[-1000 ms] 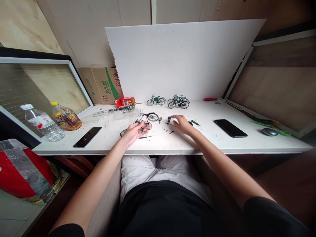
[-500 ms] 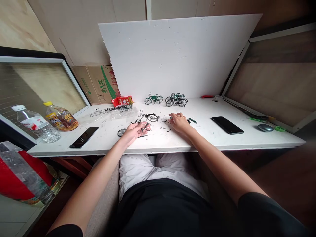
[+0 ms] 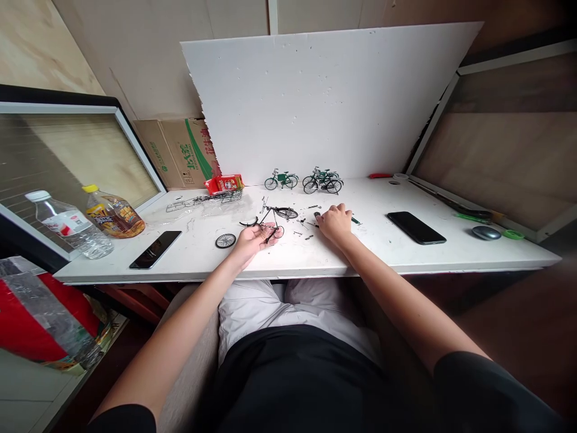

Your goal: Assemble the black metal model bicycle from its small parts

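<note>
My left hand (image 3: 252,239) lies palm up near the front of the white table (image 3: 406,255), its fingers curled round the frame of a small black model bicycle (image 3: 273,218) with one wheel on. A loose black wheel (image 3: 225,240) lies just to its left. My right hand (image 3: 334,221) rests palm down among small dark parts (image 3: 303,228), fingers bent over a little dark piece (image 3: 317,214) that I cannot name. Three finished green and black model bicycles (image 3: 322,180) stand at the back against a white foam board (image 3: 324,99).
A black phone (image 3: 155,249) lies at the left front, another phone (image 3: 416,227) at the right. Two bottles (image 3: 90,219) stand at the left edge. A wire basket (image 3: 205,200), red packet (image 3: 225,183), cardboard box (image 3: 180,153), grey mouse (image 3: 485,233) and green tape (image 3: 511,234) are also there.
My left hand turned the bicycle frame and shifted it slightly right, uncovering the loose wheel. My right hand moved a little right and back among the parts.
</note>
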`<action>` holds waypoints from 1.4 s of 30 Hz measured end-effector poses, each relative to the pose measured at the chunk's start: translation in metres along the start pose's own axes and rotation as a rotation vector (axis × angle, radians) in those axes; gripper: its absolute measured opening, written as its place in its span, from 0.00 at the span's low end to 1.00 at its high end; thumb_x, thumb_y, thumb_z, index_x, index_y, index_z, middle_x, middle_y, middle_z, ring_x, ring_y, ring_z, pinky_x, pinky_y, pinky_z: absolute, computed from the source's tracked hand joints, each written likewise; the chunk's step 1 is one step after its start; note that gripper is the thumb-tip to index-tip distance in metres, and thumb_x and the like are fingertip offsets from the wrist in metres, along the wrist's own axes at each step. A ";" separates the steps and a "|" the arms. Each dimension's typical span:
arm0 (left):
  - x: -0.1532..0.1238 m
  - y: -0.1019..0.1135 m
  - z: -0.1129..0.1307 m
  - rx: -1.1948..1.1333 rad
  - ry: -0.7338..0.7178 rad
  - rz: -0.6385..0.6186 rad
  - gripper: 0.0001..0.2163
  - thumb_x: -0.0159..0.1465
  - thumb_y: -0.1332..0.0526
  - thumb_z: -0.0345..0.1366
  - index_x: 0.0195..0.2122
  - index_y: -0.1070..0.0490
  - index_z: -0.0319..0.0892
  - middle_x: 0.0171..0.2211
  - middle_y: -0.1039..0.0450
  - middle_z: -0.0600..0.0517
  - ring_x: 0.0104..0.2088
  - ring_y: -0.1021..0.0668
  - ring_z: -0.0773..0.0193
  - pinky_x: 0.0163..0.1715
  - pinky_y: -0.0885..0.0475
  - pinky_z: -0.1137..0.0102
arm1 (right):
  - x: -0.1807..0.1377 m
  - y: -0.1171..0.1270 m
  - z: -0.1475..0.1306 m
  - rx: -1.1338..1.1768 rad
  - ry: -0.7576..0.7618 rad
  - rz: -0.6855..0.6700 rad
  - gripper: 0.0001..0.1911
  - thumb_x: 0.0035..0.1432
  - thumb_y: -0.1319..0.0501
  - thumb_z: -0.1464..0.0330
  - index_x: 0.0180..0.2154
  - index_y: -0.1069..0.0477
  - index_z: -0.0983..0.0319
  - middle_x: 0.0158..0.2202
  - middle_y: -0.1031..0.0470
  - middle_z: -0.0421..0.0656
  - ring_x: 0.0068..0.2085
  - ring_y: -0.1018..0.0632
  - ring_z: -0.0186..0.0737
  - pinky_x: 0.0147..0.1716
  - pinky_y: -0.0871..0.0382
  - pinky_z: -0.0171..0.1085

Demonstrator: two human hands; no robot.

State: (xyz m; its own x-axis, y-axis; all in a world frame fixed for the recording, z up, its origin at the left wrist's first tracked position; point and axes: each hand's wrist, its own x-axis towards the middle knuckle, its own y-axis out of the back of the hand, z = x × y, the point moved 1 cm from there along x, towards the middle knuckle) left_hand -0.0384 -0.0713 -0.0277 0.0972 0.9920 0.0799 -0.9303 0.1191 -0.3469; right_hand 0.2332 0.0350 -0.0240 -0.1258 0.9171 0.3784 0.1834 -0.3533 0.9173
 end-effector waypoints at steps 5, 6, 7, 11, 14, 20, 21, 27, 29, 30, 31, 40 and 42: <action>-0.004 -0.014 -0.007 -0.044 -0.079 0.030 0.18 0.63 0.24 0.39 0.49 0.23 0.33 0.47 0.17 0.39 0.49 0.15 0.54 0.60 0.24 0.53 | -0.002 -0.001 -0.002 0.047 0.110 0.008 0.24 0.74 0.50 0.62 0.53 0.18 0.65 0.58 0.23 0.61 0.61 0.34 0.68 0.56 0.38 0.59; -0.004 -0.016 -0.007 -0.048 -0.081 0.026 0.18 0.63 0.25 0.39 0.49 0.23 0.33 0.47 0.17 0.39 0.50 0.15 0.54 0.61 0.25 0.53 | -0.002 -0.001 -0.002 0.047 0.114 -0.014 0.24 0.74 0.51 0.63 0.50 0.18 0.66 0.57 0.22 0.62 0.62 0.34 0.68 0.56 0.39 0.59; -0.005 -0.017 -0.008 -0.052 -0.080 0.024 0.18 0.63 0.25 0.38 0.49 0.23 0.34 0.47 0.17 0.39 0.50 0.15 0.54 0.61 0.25 0.53 | -0.001 0.000 -0.001 0.043 0.111 -0.033 0.24 0.74 0.51 0.63 0.47 0.17 0.67 0.56 0.21 0.62 0.62 0.35 0.68 0.57 0.39 0.58; -0.004 -0.015 -0.008 -0.093 -0.072 0.020 0.17 0.63 0.25 0.38 0.48 0.23 0.34 0.47 0.17 0.40 0.50 0.15 0.55 0.62 0.26 0.54 | 0.001 0.005 0.001 0.027 0.064 -0.064 0.20 0.71 0.47 0.66 0.44 0.17 0.67 0.51 0.19 0.64 0.61 0.34 0.66 0.56 0.40 0.57; -0.003 -0.011 -0.009 -0.132 -0.065 0.008 0.17 0.64 0.25 0.37 0.49 0.23 0.35 0.47 0.17 0.40 0.50 0.15 0.56 0.62 0.26 0.56 | 0.002 0.007 0.003 0.046 0.020 -0.087 0.17 0.70 0.46 0.68 0.45 0.18 0.66 0.49 0.18 0.63 0.59 0.32 0.65 0.55 0.39 0.55; 0.000 -0.008 -0.011 -0.146 -0.059 -0.004 0.15 0.64 0.25 0.35 0.49 0.23 0.35 0.46 0.17 0.40 0.49 0.15 0.56 0.58 0.26 0.59 | 0.004 0.003 0.005 0.153 -0.014 -0.093 0.21 0.69 0.50 0.76 0.56 0.24 0.66 0.51 0.19 0.60 0.60 0.32 0.63 0.53 0.37 0.52; 0.000 -0.008 -0.012 -0.143 -0.056 -0.004 0.15 0.64 0.25 0.35 0.49 0.23 0.35 0.46 0.17 0.40 0.49 0.15 0.56 0.58 0.26 0.59 | 0.004 0.002 0.006 0.157 -0.008 -0.089 0.22 0.68 0.49 0.76 0.58 0.26 0.66 0.52 0.19 0.60 0.60 0.32 0.63 0.53 0.37 0.52; 0.000 -0.009 -0.012 -0.134 -0.039 0.004 0.15 0.64 0.25 0.36 0.47 0.22 0.35 0.46 0.17 0.41 0.49 0.15 0.56 0.57 0.26 0.61 | 0.003 0.000 0.009 0.136 0.043 -0.094 0.26 0.66 0.51 0.80 0.61 0.28 0.66 0.54 0.21 0.59 0.59 0.33 0.62 0.53 0.37 0.51; -0.001 -0.009 -0.012 -0.131 -0.040 0.000 0.15 0.64 0.25 0.37 0.47 0.23 0.35 0.46 0.17 0.40 0.50 0.15 0.56 0.58 0.27 0.60 | 0.001 0.001 0.008 0.091 0.090 -0.102 0.25 0.67 0.51 0.79 0.59 0.26 0.65 0.55 0.22 0.59 0.59 0.33 0.63 0.53 0.38 0.53; -0.001 -0.009 -0.012 -0.129 -0.041 -0.005 0.15 0.64 0.25 0.37 0.47 0.23 0.35 0.46 0.17 0.40 0.50 0.15 0.56 0.59 0.27 0.59 | 0.001 0.001 0.007 0.060 0.122 -0.105 0.24 0.68 0.52 0.77 0.57 0.24 0.65 0.56 0.23 0.60 0.58 0.33 0.63 0.54 0.38 0.54; -0.001 -0.008 -0.012 -0.127 -0.042 -0.010 0.15 0.65 0.26 0.37 0.48 0.23 0.35 0.47 0.17 0.40 0.50 0.16 0.56 0.59 0.27 0.58 | 0.000 0.001 0.006 0.028 0.152 -0.106 0.22 0.70 0.52 0.75 0.55 0.23 0.65 0.56 0.24 0.61 0.58 0.33 0.63 0.54 0.39 0.55; 0.001 -0.008 -0.016 -0.111 -0.056 -0.006 0.17 0.63 0.24 0.39 0.48 0.22 0.35 0.47 0.17 0.39 0.49 0.15 0.56 0.58 0.27 0.59 | 0.003 0.003 0.004 0.002 0.116 -0.125 0.17 0.73 0.47 0.67 0.48 0.21 0.67 0.53 0.23 0.62 0.56 0.32 0.62 0.53 0.37 0.52; 0.002 -0.007 -0.016 -0.108 -0.060 -0.005 0.17 0.63 0.25 0.39 0.48 0.22 0.35 0.47 0.17 0.39 0.49 0.15 0.57 0.58 0.27 0.60 | 0.003 0.003 0.004 0.012 0.111 -0.134 0.16 0.73 0.47 0.68 0.48 0.23 0.68 0.54 0.24 0.63 0.56 0.32 0.61 0.53 0.37 0.52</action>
State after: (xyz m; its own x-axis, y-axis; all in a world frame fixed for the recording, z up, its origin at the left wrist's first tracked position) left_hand -0.0257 -0.0695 -0.0403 0.0779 0.9876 0.1364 -0.8858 0.1313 -0.4451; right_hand 0.2375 0.0374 -0.0206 -0.2562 0.9297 0.2645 0.1689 -0.2264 0.9593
